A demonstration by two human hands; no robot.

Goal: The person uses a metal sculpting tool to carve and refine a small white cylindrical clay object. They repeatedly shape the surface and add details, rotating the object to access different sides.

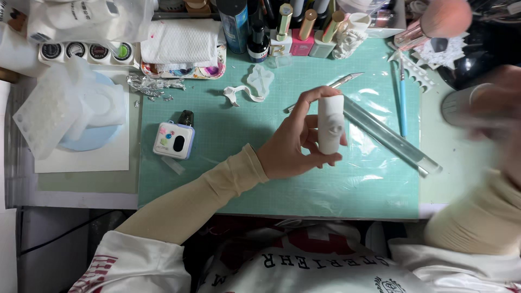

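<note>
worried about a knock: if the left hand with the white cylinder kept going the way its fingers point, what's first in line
Probably the clear rod lying just right of the white cylinder that the left hand holds; their relative height is unclear.

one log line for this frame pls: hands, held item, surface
left hand: holds white cylinder upright | right hand: blurred, at table's right edge, grip unclear | surface: green cutting mat | nearby: clear rod

Counts on your bench

You had one white cast point(330, 124) in hand, one clear rod point(388, 135), one blue pen point(402, 100) and one knife point(345, 81) on the single green mat point(228, 179). Four paint pots point(87, 51) sat in a row at the back, with one pink brush point(434, 24) and one small white gadget point(173, 139).
</note>
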